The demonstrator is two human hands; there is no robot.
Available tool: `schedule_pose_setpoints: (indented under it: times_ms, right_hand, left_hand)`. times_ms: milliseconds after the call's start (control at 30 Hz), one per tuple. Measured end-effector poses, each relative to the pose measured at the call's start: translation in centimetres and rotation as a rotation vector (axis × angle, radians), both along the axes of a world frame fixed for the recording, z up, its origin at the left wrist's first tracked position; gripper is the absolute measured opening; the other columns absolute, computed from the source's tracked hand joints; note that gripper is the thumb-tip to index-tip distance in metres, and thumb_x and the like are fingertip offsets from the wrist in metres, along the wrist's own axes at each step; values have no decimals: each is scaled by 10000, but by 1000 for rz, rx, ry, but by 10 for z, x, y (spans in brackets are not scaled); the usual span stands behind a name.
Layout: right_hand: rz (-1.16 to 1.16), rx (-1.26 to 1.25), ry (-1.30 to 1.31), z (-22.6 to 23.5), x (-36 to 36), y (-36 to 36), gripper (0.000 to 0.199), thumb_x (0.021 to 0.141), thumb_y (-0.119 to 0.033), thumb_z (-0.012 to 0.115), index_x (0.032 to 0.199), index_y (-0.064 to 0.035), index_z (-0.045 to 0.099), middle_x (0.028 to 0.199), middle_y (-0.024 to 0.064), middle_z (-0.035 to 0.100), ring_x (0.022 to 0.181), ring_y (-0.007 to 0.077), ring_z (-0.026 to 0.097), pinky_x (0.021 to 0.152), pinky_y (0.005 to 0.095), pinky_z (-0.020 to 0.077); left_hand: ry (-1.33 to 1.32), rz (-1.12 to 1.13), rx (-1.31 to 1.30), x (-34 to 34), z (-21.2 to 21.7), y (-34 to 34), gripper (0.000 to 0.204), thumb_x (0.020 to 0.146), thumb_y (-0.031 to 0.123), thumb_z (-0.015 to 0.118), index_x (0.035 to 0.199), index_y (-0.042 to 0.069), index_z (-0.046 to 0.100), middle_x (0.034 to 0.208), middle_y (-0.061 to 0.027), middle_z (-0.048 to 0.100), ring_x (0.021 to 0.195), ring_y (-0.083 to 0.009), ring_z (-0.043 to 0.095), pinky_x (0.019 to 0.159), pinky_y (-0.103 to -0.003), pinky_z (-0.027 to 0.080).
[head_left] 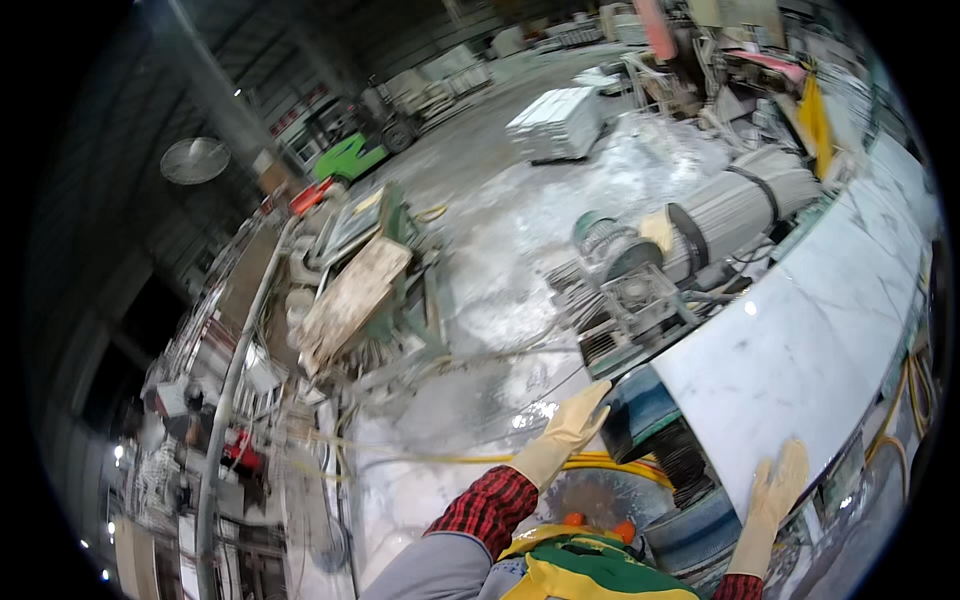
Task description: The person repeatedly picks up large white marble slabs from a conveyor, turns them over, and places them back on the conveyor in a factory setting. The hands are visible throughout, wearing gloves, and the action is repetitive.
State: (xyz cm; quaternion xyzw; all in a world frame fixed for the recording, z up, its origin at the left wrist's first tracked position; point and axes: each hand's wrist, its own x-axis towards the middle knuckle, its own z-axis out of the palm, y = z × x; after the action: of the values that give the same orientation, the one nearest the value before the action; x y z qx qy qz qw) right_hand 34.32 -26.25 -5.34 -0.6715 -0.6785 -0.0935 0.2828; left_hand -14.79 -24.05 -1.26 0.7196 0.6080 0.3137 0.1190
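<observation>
Your left hand [568, 428], in a pale yellow rubber glove, reaches forward with fingers extended and together. Fingertips touch the near edge of the dark blue-grey roller housing [640, 415] at the near end of the white marble slab [800, 350]. Grip is flat and open; nothing is enclosed in it.

Your right hand [772, 492], gloved the same, lies palm-down with fingers spread on the near right corner of the slab. Grip fully open, pressing on the stone, holding nothing.

The slab is white with grey veining. It runs from just in front of your hands away toward the upper right, lying on the machine bed. Its left long edge sits beside a grey electric motor [628, 275] with ribbed casing and a large pale cylinder [745, 205].

Under the slab's near end: a stack of dark ribbed discs [685, 462], partly hidden. A yellow hose [600, 462] passes beneath your left wrist.

Your left forearm shows a red-and-black checked sleeve [490, 505]. A yellow-green apron [585, 570] is at the lower edge.

The floor [520, 230] is wet, coated in white slurry. Far off: a stack of white slabs [560, 122] and a green forklift [350, 155]. To your left, a green-framed machine with a wooden board [350, 295].
</observation>
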Motion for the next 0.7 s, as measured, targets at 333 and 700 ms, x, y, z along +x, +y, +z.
schedule_pose_setpoints:
  times_ms: [333,700]
  right_hand:
    - [-174,53,85,2,-11,-11,621,964,-186,772,1521,49,631,1623,296,580,1502,505,520,1298,596,366]
    - [-319,88,-36,-1,-14,-17,632,940,-223,789,1502,27,644,1574,297,607,1467,511,541,1293,599,377]
  left_hand:
    - [283,-408,83,87,43,73,716,1059,337,711,1656,17,477,1652,-279,528,1508,-469,514,1282,-540,393]
    - [413,-496,22,111,35,158,845,1063,475,680,1700,-8,408,1569,-250,602,1495,-424,519,1285,-529,368]
